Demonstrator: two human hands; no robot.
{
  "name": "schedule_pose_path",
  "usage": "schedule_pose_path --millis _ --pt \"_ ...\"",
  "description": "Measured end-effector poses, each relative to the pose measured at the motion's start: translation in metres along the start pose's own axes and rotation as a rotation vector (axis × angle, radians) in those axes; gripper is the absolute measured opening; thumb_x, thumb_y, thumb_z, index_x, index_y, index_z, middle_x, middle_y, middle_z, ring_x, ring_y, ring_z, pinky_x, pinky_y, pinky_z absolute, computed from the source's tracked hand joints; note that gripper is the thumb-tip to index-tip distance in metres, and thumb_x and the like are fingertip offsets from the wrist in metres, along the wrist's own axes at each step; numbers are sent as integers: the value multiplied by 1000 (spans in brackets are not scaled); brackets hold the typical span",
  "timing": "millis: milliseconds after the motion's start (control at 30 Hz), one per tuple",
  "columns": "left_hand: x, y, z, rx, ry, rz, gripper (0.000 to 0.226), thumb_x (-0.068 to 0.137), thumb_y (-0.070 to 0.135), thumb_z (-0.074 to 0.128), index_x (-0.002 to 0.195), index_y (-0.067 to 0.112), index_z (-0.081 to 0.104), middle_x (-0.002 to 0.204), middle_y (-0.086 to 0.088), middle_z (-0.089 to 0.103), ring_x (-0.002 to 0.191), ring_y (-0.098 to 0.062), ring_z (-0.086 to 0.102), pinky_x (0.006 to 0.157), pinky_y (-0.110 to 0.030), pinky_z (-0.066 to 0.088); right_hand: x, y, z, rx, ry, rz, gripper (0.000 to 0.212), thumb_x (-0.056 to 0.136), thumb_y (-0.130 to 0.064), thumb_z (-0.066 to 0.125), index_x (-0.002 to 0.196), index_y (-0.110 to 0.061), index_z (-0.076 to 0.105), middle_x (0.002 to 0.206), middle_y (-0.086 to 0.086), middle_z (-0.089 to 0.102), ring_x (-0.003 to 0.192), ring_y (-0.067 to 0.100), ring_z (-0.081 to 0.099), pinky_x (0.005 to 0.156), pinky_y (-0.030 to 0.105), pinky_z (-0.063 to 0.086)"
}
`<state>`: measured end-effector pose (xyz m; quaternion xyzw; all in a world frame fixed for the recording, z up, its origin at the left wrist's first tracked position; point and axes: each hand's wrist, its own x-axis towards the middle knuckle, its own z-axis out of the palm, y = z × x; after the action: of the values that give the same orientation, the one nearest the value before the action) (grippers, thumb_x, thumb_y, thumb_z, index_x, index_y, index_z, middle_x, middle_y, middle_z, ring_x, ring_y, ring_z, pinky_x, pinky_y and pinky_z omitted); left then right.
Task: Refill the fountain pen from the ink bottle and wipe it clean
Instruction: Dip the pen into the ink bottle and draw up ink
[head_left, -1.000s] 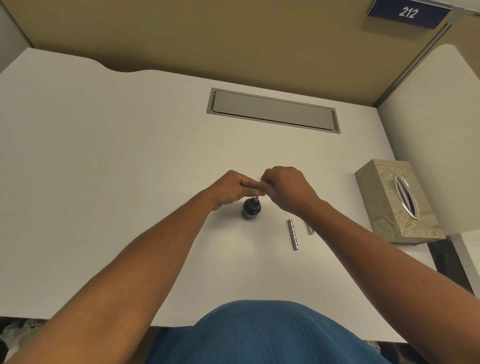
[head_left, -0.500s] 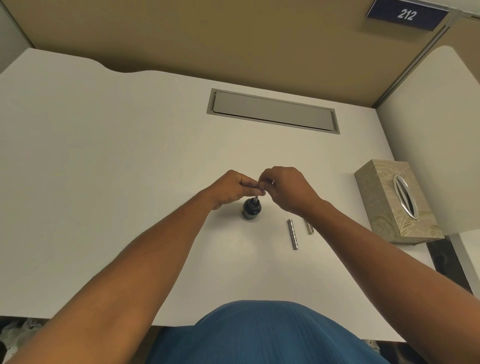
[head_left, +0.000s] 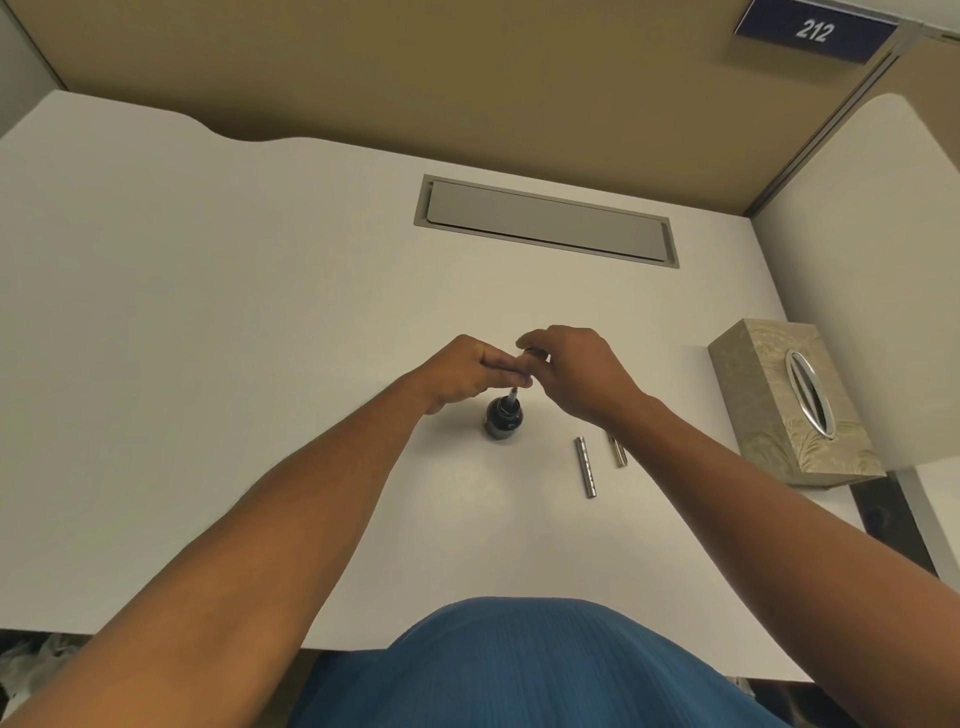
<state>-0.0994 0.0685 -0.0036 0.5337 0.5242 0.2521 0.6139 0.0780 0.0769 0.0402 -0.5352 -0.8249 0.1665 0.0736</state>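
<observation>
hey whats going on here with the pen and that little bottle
A person is filling a fountain pen from an open ink bottle on a white desk. The left hand pinches the pen section, which stands with its tip down in the bottle's mouth, while the right hand works at the top end, likely the filler. Two metal pen parts, a longer tube and a shorter piece, lie on the desk to the right. A tissue box sits further right, untouched.

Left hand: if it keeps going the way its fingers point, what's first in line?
The right hand: the left hand points right at it, fingertips already about touching above the ink bottle. Depth is unclear.
</observation>
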Motion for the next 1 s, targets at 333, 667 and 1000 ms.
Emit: schedule_pose_path --millis 333,667,1000 --pt "-1 0 2 -9 8 1 23 88 19 74 111 17 77 98 8 78 64 14 58 67 -20 38 -1 0 4 -88 32 -24 14 94 -22 59 91 -14 70 85 3 66 78 25 59 64 34 41" --pt "0 -5 3 -1 -3 -4 22 87 18 75 109 15 78 98 5 76 60 12 56 66 -18 38 -1 0 5 -111 25 16 29 95 -36 57 86 -12 69 82 4 66 76 25 59 66 36 45" --pt "2 -9 1 3 -21 -6 22 90 18 72 112 14 76 108 3 77 70 15 60 63 -13 39 0 -1 3 -96 -14 -66 14 94 -14 55 96 -14 70 90 4 67 80 24 59 66 32 41"
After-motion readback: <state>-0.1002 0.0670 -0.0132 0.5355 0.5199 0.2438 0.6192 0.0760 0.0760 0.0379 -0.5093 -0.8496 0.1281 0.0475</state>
